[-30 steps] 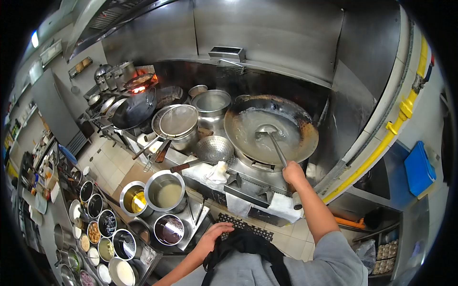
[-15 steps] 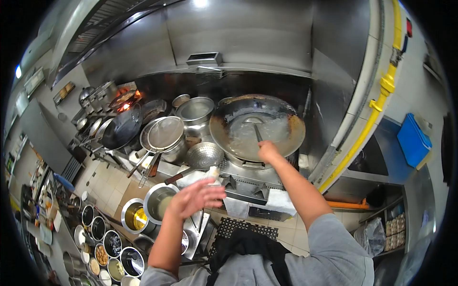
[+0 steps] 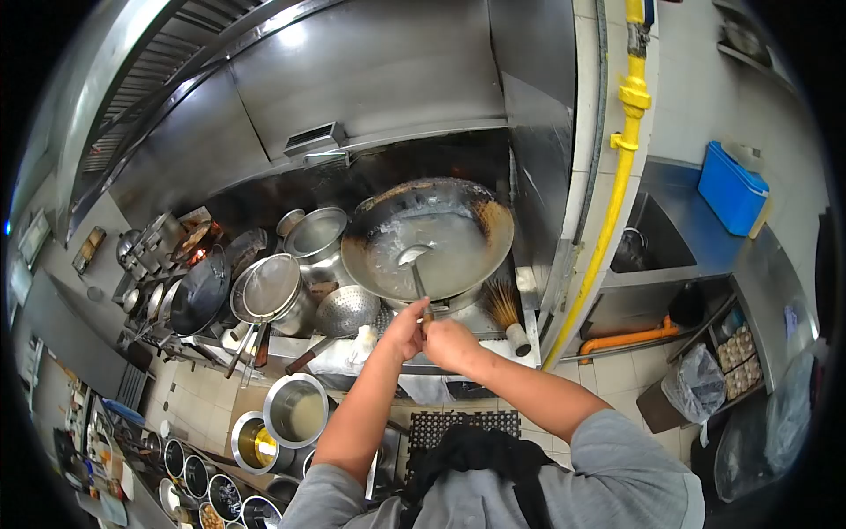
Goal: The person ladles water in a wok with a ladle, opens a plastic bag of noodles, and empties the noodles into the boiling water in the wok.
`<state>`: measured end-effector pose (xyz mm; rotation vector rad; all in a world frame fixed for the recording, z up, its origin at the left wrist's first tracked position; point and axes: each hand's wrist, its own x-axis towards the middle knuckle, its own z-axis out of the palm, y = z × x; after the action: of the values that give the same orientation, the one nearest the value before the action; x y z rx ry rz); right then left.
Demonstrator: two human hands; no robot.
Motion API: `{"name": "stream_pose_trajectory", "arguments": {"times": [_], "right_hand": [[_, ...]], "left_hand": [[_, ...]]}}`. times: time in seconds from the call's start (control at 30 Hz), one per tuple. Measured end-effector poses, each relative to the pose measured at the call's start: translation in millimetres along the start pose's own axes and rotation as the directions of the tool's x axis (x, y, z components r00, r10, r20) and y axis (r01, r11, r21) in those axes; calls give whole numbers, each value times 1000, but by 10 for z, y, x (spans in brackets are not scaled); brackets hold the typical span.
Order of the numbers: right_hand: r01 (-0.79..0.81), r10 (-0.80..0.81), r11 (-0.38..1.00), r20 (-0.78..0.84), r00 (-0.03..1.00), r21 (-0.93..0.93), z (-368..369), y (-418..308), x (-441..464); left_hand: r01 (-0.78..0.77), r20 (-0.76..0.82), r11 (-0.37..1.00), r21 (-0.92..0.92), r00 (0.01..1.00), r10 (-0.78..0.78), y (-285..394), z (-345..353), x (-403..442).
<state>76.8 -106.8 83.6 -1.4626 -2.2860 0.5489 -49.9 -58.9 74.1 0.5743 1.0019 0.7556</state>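
A large wok [image 3: 504,231] holds cloudy, pale liquid, and its rim is rusty brown in places. Resting in that liquid is the bowl of a long-handled ladle [image 3: 412,255], its handle pointing back toward me. My right hand [image 3: 454,346] is closed around the handle's near end. Close against it, my left hand [image 3: 404,333] also grips the handle, its fingers partly hidden. Left of the wok lies a perforated skimmer [image 3: 347,310] with a wooden handle, and a crumpled white cloth [image 3: 364,343] sits beside my left forearm.
A bamboo brush [image 3: 504,309] stands right of the wok. To the left are a mesh strainer [image 3: 271,286] over a pot and a dark wok [image 3: 201,295]. Below are a steel pot [image 3: 280,388] and a pot of yellow oil [image 3: 242,432]. Flames [image 3: 199,256] burn at far left.
My left hand has come from open in the air to the ladle handle beside my right hand. The ladle is drawn nearer to me. The view has turned right.
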Motion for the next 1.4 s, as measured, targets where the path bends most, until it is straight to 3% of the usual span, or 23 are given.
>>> {"name": "stream_pose_trajectory", "arguments": {"times": [0.03,0.1,0.13,0.2,0.3,0.33,0.37,0.4,0.43,0.5,0.53,0.57,0.63,0.67,0.7,0.77,0.8,0.9,0.93,1.0,1.1,1.27,1.4], "right_hand": [[-3,3,1000,0,1000,9,19,-10,-132],[341,-289,933,-322,901,117,47,26,-454],[345,-290,930,-324,901,125,37,92,-592],[256,-227,924,-134,965,283,2,352,-893],[-55,46,983,60,997,173,385,1158,-1419],[-93,88,990,54,995,105,622,1509,-1658],[-284,273,958,170,947,39,641,1643,-1919],[-390,400,916,269,876,-91,791,1908,-2180],[-442,478,879,333,813,-181,954,2170,-2474],[-466,550,835,438,711,-291,1337,2669,-3128],[-458,580,814,510,635,-356,1444,2840,-3376],[-535,646,717,714,271,-446,1445,2918,-3509],[-729,677,532,734,62,-430,1695,3252,-4089],[-797,712,415,702,-15,-439,1712,3269,-4255],[-799,710,415,704,-15,-435,1759,3296,-4377],[-980,779,20,618,-107,-196,1851,3344,-4569],[-993,790,-91,602,-119,-77,1871,3333,-4569],[-986,807,-134,589,-53,95,1753,3221,-4376],[-985,809,-133,586,-46,105,1736,3229,-4306],[-978,800,-32,593,98,206,1721,3232,-4176],[-939,827,-56,543,147,340,1543,3043,-3887],[-922,846,-31,501,182,387,1593,3060,-3923],[-905,851,-149,518,89,399,1699,3098,-4294]], "left_hand": [[6,-5,1000,6,1000,-6,-60,-112,67],[-61,-7,994,88,998,62,-169,-420,184],[-83,-111,963,256,987,115,-92,-351,-50],[-51,-203,923,380,970,137,28,-514,-225],[23,-240,734,678,952,192,252,-774,-567],[91,-271,627,774,942,198,337,-726,-733],[159,-298,504,849,932,207,405,-718,-854],[172,-234,207,963,914,331,419,-915,-841],[90,123,-376,922,854,505,344,-1530,-580],[350,-121,-284,893,793,598,422,-1092,-939],[343,-116,-288,894,799,590,412,-1022,-1002],[296,-53,-309,904,793,607,405,-982,-1038],[247,15,-332,911,783,622,414,-861,-1046],[251,-17,-313,916,804,594,405,-773,-1040],[257,-50,-295,920,824,564,396,-709,-1020],[267,-60,-309,913,836,546,389,-725,-844],[237,-28,-318,918,838,544,373,-791,-703],[210,-6,-315,926,840,543,417,-743,-389],[213,-14,-308,927,841,541,454,-702,-288],[253,-61,-298,920,845,531,531,-564,-146],[306,-106,-304,902,841,531,619,-359,34],[370,-133,-284,884,784,606,595,-258,459],[317,-113,-300,900,833,542,726,-152,734]]}}
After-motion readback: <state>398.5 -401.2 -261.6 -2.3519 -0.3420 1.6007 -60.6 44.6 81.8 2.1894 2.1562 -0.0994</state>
